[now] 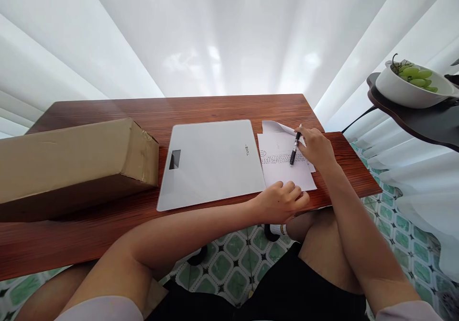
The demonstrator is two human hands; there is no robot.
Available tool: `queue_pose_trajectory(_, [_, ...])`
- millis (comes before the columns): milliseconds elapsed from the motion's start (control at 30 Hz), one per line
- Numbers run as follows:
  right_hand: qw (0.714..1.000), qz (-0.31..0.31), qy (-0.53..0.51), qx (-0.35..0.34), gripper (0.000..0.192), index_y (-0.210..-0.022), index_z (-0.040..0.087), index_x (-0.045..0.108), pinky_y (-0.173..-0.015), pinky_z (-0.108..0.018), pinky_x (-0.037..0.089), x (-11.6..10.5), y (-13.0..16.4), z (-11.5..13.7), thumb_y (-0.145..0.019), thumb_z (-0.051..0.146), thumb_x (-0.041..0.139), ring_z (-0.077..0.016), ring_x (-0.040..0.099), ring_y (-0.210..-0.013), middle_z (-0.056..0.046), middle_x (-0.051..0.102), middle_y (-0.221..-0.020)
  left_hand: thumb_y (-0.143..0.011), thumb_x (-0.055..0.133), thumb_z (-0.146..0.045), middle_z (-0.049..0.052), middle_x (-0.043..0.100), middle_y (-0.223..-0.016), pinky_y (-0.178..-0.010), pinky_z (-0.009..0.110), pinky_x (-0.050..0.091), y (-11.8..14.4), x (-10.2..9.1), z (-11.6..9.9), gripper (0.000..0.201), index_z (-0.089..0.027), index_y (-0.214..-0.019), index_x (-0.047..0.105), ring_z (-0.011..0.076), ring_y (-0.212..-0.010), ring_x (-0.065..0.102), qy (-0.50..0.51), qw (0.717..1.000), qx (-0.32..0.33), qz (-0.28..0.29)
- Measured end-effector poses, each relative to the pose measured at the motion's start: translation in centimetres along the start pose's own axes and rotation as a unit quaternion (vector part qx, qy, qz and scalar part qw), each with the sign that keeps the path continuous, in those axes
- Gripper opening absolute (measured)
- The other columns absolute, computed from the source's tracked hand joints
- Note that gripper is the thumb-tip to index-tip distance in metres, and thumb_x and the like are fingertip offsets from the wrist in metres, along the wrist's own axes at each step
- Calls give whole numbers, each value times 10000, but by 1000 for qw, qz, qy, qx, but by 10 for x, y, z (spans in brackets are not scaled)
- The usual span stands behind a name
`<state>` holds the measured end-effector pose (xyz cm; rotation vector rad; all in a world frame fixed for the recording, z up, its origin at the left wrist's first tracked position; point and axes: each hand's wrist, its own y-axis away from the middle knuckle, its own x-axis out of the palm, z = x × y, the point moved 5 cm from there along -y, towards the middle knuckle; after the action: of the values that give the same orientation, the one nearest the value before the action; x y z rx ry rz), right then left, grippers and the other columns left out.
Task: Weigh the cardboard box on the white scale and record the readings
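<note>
White paper sheets (287, 176) with a band of small writing lie on the table to the right of a closed silver laptop (215, 163). The top sheet's upper edge curls up. My right hand (317, 149) is at the sheets' upper right, its fingers closed around the upper part of a black and white pen (294, 149) slanting over the writing. My left hand (281, 200) rests by the sheets' lower edge with fingers curled in. Whatever is under those fingers is hidden.
A long brown cardboard box (71, 163) takes up the left of the reddish wooden table (201, 106). At the right, a white bowl (405, 89) of green grapes (416, 76) stands on a dark shelf (405, 120). White curtains (229, 34) hang behind.
</note>
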<state>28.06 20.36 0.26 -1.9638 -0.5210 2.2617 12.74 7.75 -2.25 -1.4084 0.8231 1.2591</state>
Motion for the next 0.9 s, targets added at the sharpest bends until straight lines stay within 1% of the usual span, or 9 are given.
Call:
queue_pose_trajectory(67, [998,-35,6,-47,244,-1139,232,614,-559,-300,317,0,3,9,-899,239,659,-268,585,-999,-71,646,-985,-927,456,-210,118,591,-991,-580,341,361,0,0,0,288,-99,-1184,523,227,-801,518,-4,1000,-1,0])
queue_pose_trajectory(133, [995,-71,-8,-73,140,-1016,219,610,-543,-297,299,-2,6,21,-949,340,631,-246,577,-920,-72,623,-954,-939,430,-199,113,591,-972,-570,339,357,0,0,0,275,-99,-1175,529,223,-789,519,-5,1000,-3,-2])
queue_pose_trajectory(233, [986,-91,-114,-81,248,-877,218,547,-536,-298,284,-4,13,43,-1005,430,537,-168,498,-669,-25,582,-811,-954,407,-201,106,595,-961,-549,339,352,1,-1,-1,277,-99,-1175,539,217,-778,523,-8,1000,-7,-20])
queue_pose_trajectory(300, [965,-50,-245,-82,253,-871,228,508,-553,-284,317,-2,17,58,-1033,419,465,-138,447,-583,21,532,-703,-952,408,-192,97,594,-940,-529,336,334,1,-2,-2,271,-101,-1162,552,212,-767,524,-16,999,-7,-42])
queue_pose_trajectory(367, [927,24,-369,-67,187,-942,243,502,-546,-267,344,4,20,71,-1038,379,416,-130,444,-532,57,496,-620,-953,409,-166,81,587,-890,-510,329,305,2,-5,-3,242,-104,-1118,575,202,-750,522,-34,997,1,-74])
queue_pose_trajectory(467, [886,87,-455,-28,159,-884,237,524,-513,-255,365,15,24,82,-978,362,497,-129,479,-495,66,526,-563,-965,432,-139,54,573,-813,-499,316,282,3,-12,-8,194,-100,-1040,607,174,-695,506,-77,986,28,-145])
queue_pose_trajectory(600, [902,59,-428,-7,282,-667,213,544,-540,-270,390,24,27,88,-879,379,627,-124,498,-486,38,555,-542,-954,498,-128,26,554,-751,-483,293,252,5,-17,-12,127,-100,-990,616,141,-637,481,-104,971,51,-209])
queue_pose_trajectory(733, [911,38,-412,10,270,-656,219,527,-524,-274,391,27,30,91,-889,349,568,-121,487,-426,52,524,-496,-942,499,-110,12,518,-704,-463,299,212,4,-14,-11,96,-116,-927,593,142,-614,469,-86,978,42,-187])
queue_pose_trajectory(900, [910,62,-408,34,263,-656,231,472,-496,-272,385,28,31,92,-901,320,514,-126,473,-392,66,480,-450,-949,473,-97,21,529,-719,-459,299,209,5,-12,-10,114,-111,-934,585,144,-616,470,-70,983,44,-166])
